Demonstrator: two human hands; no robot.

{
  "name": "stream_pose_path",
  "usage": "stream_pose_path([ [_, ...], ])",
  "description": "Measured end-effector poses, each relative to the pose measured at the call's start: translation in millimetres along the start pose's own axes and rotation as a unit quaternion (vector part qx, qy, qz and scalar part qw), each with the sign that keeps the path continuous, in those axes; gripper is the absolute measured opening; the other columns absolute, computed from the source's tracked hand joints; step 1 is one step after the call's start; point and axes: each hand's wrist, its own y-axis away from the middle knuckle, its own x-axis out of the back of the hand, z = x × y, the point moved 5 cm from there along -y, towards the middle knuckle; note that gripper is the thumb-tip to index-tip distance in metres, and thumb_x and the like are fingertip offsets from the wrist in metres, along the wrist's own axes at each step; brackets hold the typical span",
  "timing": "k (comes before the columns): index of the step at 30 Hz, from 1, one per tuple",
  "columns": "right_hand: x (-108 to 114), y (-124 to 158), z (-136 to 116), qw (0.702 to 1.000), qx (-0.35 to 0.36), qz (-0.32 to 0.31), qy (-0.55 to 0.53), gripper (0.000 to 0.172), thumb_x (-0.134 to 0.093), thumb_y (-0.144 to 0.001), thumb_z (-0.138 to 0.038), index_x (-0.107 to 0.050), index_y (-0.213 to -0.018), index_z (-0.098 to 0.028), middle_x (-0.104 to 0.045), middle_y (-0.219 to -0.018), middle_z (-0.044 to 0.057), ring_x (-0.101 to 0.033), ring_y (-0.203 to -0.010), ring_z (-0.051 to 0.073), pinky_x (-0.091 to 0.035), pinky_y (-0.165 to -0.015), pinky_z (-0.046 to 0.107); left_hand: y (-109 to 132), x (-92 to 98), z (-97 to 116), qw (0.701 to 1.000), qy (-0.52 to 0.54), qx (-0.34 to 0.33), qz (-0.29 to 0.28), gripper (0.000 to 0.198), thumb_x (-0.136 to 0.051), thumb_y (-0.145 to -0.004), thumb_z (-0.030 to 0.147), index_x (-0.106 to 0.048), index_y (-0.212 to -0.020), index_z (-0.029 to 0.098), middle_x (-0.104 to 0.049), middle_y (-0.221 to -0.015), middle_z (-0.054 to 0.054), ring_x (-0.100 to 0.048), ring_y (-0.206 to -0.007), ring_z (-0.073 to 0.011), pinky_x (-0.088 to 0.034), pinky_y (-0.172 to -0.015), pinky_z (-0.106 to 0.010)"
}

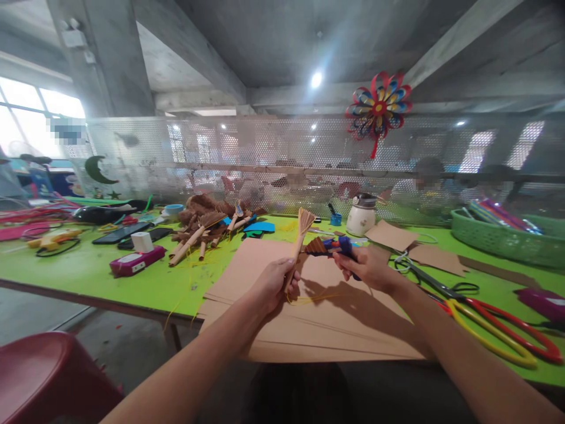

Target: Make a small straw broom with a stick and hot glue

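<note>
My left hand point(278, 279) is closed around a small broom-like roll of brown paper point(302, 227), its fringed end pointing up. In my right hand point(364, 266) is a dark blue glue gun point(339, 246), held with its front toward the roll. A pleated brown piece point(312, 247) shows at the front of the gun; whether it is touching the gun or the roll I cannot tell. Both hands are over stacked brown paper sheets point(335, 338). Thin yellow strands point(315, 300) trail below my left hand.
A heap of paper rolls and brown scraps point(198, 221) lies left of the sheets, near a purple power strip point(136, 260) and phones point(121, 233). On the right are large scissors point(494, 330) and a green basket point(503, 238). A white jar point(361, 218) stands behind.
</note>
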Motion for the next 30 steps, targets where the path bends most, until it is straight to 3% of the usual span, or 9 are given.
stream_pose_path([
  [6, -1, 0, -2, 1.000, 0.001, 0.001, -0.001, 0.042, -0.052, -0.080, -0.059, -0.052, -0.073, -0.017, -0.050, -0.061, -0.002, -0.051, -0.049, 0.010, -0.046, -0.049, 0.026, 1, -0.9, 1, 1.000, 0.002, 0.008, 0.003, 0.017, -0.042, -0.089, 0.021, -0.055, -0.090, 0.010, -0.052, -0.060, -0.001, -0.046, -0.043, -0.0063, -0.030, -0.040, -0.015],
  [20, 8, 0, -12, 0.985, 0.009, 0.065, 0.157, 0.034, -0.045, -0.087, -0.044, -0.052, -0.065, -0.018, -0.056, -0.049, 0.001, -0.051, -0.046, 0.012, -0.038, -0.046, 0.025, -2, -0.3, 0, 0.999, -0.035, -0.009, -0.006, 0.018, -0.042, -0.088, 0.022, -0.055, -0.090, 0.009, -0.051, -0.061, -0.001, -0.044, -0.044, -0.0061, -0.028, -0.040, -0.016],
  [30, 1, 0, -1, 0.985, 0.017, 0.029, 0.169, 0.039, -0.040, -0.089, -0.051, -0.052, -0.075, -0.017, -0.054, -0.053, -0.001, -0.050, -0.048, 0.012, -0.037, -0.047, 0.025, -1, -0.5, 2, 1.000, -0.021, -0.004, 0.001, 0.018, -0.045, -0.088, 0.024, -0.055, -0.088, 0.010, -0.051, -0.060, -0.001, -0.043, -0.042, -0.0057, -0.028, -0.039, -0.016],
])
